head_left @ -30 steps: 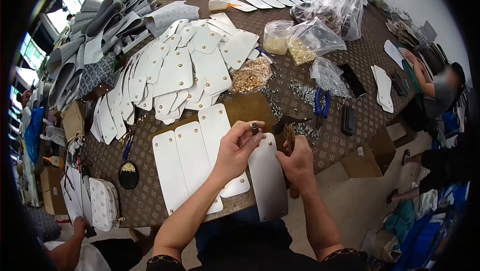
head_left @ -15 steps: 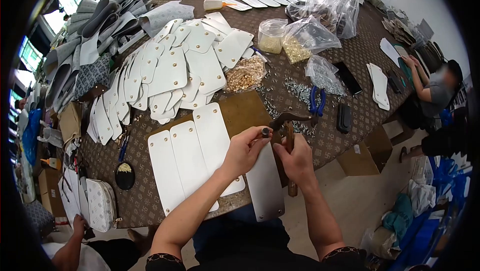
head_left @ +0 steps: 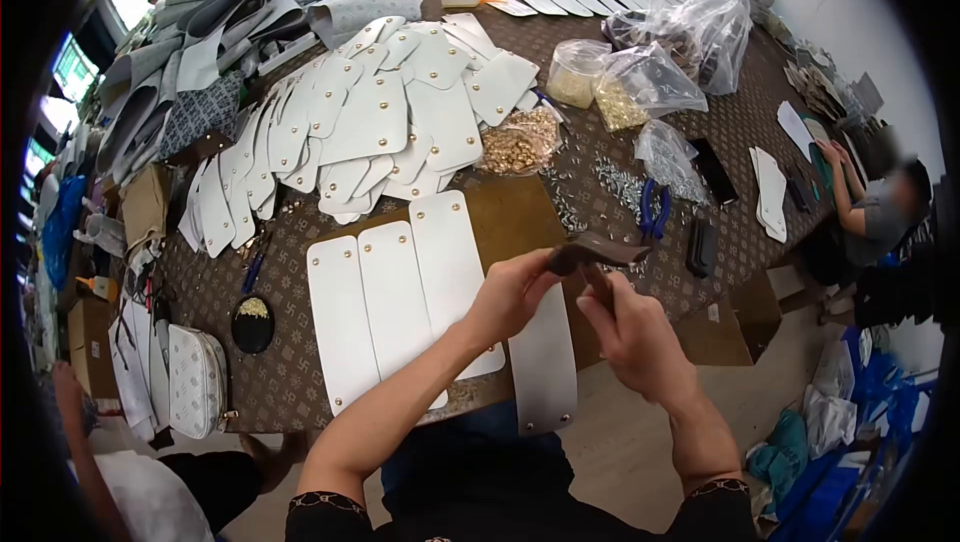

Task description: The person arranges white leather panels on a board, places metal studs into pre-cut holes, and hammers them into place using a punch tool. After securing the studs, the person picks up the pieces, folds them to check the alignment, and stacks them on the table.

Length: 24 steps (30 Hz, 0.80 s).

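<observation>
My left hand (head_left: 512,294) pinches a small metal punch upright on a long white leather strip (head_left: 545,367) that hangs over the table's near edge. The punch's top is hidden under the hammer head. My right hand (head_left: 632,330) grips the wooden handle of a dark hammer (head_left: 597,252), whose head sits right above my left fingertips. Three similar white strips with gold rivets (head_left: 390,307) lie side by side just left of my hands, partly on a brown board (head_left: 512,214).
A heap of riveted white pieces (head_left: 370,127) fills the table's middle. Bags of gold rivets (head_left: 517,147), blue pliers (head_left: 655,208), a phone (head_left: 712,168) and a black dish of rivets (head_left: 252,323) lie around. Another person (head_left: 882,204) sits at the right.
The hammer head has swung down and left onto the punch between my left fingers. My right hand has shifted slightly right. The strip stays put.
</observation>
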### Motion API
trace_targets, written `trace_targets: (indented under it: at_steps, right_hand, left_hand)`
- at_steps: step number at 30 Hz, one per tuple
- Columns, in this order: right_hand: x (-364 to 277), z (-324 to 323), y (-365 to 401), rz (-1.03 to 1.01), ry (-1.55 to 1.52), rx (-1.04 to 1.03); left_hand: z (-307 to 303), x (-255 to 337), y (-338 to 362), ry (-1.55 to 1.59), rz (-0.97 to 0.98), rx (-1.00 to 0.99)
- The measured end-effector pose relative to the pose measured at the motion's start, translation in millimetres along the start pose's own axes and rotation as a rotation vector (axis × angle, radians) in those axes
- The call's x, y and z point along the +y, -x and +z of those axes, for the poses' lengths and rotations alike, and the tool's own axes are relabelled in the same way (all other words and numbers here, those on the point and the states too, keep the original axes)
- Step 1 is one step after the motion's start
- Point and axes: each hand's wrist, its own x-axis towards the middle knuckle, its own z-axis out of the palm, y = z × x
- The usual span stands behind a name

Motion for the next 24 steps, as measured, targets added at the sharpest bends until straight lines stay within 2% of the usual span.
trace_targets:
  at_steps: [1, 2, 4, 5, 6, 8, 9, 11, 13, 15, 19, 21, 24]
  right_hand:
    - [2, -3, -10, 0.16, -0.017, -0.102]
    - [11, 4, -5, 0.243, -0.185, -0.005]
    - [4, 6, -2, 0.31, -0.412, 0.133]
    - [9, 5, 0, 0.344, -0.495, 0.156]
    - [16, 10, 2, 0.332, -0.497, 0.131]
    - [41, 30, 0, 0.344, -0.37, 0.235]
    - [58, 42, 3, 0.383, -0.402, 0.249]
    - [78, 65, 15, 0.301, -0.342, 0.27]
    - [77, 67, 22, 0.365, -0.276, 0.181]
    - [83, 77, 27, 0.319, -0.325, 0.271]
    - [69, 72, 21, 0.386, -0.313, 0.21]
    - [53, 71, 16, 0.519, -0.55, 0.154]
    - [50, 79, 13, 0.474, -0.422, 0.102]
  left_hand:
    - [-3, 2, -12, 0.005, 0.01, 0.018]
    - [-4, 2, -14, 0.012, 0.106, 0.026]
    - [-4, -6, -13, -0.006, 0.049, -0.002]
    - [-3, -10, -14, -0.012, 0.095, 0.011]
    - [-2, -11, -12, -0.021, 0.09, 0.036]
    - [-3, -10, -14, -0.021, 0.236, 0.093]
    - [0, -15, -15, -0.003, 0.236, 0.099]
    - [0, -13, -12, 0.027, 0.212, 0.119]
    - [-1, -12, -11, 0.055, 0.183, 0.132]
    - [-2, -13, -11, 0.09, 0.105, 0.115]
    - [0, -16, -12, 0.086, 0.148, 0.139]
    - [0, -15, -12, 0.072, 0.119, 0.14]
    - [0, -15, -11, 0.113, 0.079, 0.161]
